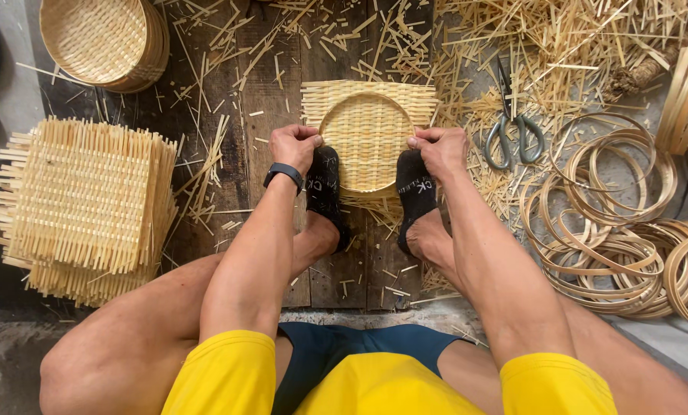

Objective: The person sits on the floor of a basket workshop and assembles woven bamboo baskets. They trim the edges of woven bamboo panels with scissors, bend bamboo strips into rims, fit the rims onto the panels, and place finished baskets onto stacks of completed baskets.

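Observation:
A square woven bamboo mat [368,127] with a round hoop pressed into its middle lies on dark wooden boards [275,100]. My left hand [294,146] grips the hoop's left rim, fingers curled over it. My right hand [438,148] grips the right rim the same way. Both my feet in black socks [324,188] [416,196] press on the mat's near edge, one under each hand. A black band [284,174] sits on my left wrist.
A stack of flat woven mats [82,204] lies at the left. Finished round baskets [106,38] are stacked at the top left. Scissors [513,123] rest on bamboo scraps at the right. Several bamboo hoops [613,230] pile up at the right.

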